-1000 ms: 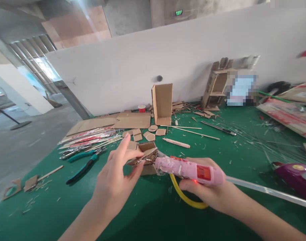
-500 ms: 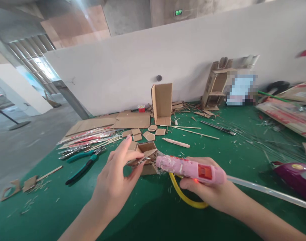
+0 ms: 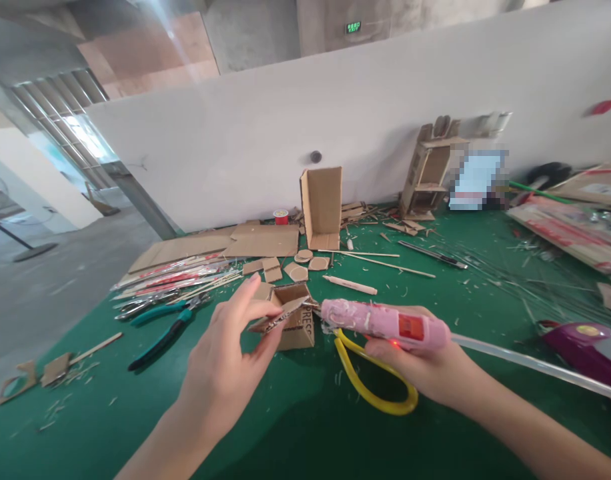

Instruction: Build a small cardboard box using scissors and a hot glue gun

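Between thumb and fingers, my left hand pinches a small flat cardboard piece, held tilted over a little open cardboard box. Printed letters show on the box's side. My right hand is wrapped round a pink hot glue gun, with a red light glowing on it and a clear glue stick out of its back. The gun's nozzle points left, at or very near the right edge of the cardboard piece; exact contact cannot be made out. A yellow loop hangs below the gun.
Teal-handled pliers lie left on the green table. Cardboard discs and squares, a marker and thin sticks lie behind the box. A tall cardboard tray stands at the back, a cardboard shelf further right. A purple tool is at right.
The glue gun has shifted slightly right, away from the box, uncovering its printed side. The yellow loop shows more fully. My left hand still holds the cardboard piece almost in the same place.
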A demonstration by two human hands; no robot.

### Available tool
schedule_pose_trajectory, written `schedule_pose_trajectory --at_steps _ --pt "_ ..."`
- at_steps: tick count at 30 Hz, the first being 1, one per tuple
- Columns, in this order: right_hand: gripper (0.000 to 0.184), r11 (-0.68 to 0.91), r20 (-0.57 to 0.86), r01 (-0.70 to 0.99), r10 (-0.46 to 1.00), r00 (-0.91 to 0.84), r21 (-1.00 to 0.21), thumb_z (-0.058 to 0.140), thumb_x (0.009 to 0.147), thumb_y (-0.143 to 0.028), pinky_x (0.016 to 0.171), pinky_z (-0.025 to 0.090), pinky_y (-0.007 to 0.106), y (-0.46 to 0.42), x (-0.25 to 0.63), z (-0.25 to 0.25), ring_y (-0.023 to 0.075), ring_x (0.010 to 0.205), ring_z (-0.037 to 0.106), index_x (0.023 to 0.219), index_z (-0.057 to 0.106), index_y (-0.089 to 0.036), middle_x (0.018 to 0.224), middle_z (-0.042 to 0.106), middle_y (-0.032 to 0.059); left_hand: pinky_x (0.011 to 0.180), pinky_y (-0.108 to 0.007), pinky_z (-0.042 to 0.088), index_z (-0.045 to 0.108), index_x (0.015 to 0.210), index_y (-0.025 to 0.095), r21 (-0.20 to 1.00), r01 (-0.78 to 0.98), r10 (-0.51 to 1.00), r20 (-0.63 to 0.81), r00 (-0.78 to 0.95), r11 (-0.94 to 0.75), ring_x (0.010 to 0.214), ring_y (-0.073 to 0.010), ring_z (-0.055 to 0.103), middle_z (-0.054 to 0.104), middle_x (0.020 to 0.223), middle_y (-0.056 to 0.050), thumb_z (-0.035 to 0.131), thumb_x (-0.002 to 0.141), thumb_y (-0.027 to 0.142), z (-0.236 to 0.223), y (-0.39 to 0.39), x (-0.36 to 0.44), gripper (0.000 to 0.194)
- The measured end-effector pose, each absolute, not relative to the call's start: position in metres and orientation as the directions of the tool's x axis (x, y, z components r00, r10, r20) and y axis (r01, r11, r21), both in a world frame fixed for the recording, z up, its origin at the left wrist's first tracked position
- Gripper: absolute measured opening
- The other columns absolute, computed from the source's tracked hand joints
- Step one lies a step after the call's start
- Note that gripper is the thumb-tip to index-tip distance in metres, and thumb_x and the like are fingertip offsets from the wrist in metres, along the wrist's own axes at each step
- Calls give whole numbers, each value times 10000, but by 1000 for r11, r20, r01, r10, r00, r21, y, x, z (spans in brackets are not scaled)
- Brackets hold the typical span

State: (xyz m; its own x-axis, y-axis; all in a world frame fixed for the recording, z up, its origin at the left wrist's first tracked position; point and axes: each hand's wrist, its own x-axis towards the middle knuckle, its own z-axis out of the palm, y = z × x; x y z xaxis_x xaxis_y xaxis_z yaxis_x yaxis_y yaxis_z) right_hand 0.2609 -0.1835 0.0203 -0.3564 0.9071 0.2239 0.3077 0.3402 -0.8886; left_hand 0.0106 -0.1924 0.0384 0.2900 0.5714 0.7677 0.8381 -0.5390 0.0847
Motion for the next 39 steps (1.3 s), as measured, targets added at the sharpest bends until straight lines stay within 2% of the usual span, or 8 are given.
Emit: schedule_pose_trajectory --at_steps 6,12,20,24,28,34,39 --pt "261 440 325 353 883 -339 -826 619 825 -324 453 371 215 -180 264 17 99 487 421 619 522 -198 546 467 -45 752 -273 585 414 1358 235 84 839 563 776 284 -538 896 -183 716 750 917 -16 573 868 117 41 -192 12 528" --pt "211 467 353 386 875 -330 -796 602 846 -352 469 430 243 -178 266 14 131 513 498 702 622 -199 584 558 -20 755 -280 585 477 1291 239 82 835 565 771 292 -544 896 -188 718 747 946 -25 579 878 136 39 -191 12 438" --pt "204 438 338 395 893 -298 -808 593 849 -369 498 493 246 -178 267 12 164 597 599 802 698 -201 686 673 17 768 -298 588 463 1320 241 68 829 527 800 287 -555 855 -186 724 750 912 -24 591 867 111 40 -191 13 488" --pt "179 452 360 383 887 -289 -806 613 837 -354 494 488 248 -180 265 14 153 559 574 775 688 -203 662 657 8 757 -308 587 393 1387 230 85 831 549 787 282 -550 810 -185 723 746 902 -26 581 880 138 40 -189 12 548" --pt "217 410 311 349 900 -306 -843 611 826 -360 451 450 239 -182 261 17 134 492 517 692 653 -195 582 592 -6 806 -317 581 352 1417 223 67 827 541 785 302 -559 782 -173 720 741 881 -17 582 874 132 42 -188 12 596" --pt "178 346 237 310 910 -341 -885 613 828 -344 494 476 249 -185 258 20 155 553 571 827 700 -189 664 649 18 823 -330 582 273 1457 233 59 837 550 779 302 -544 830 -190 725 737 880 -14 577 880 150 41 -190 13 658" --pt "175 362 246 315 903 -352 -877 625 828 -360 497 484 251 -188 256 20 156 554 577 809 703 -204 697 672 20 844 -347 584 206 1483 234 64 829 564 761 320 -556 900 -207 719 741 906 -28 575 887 163 38 -189 14 705"
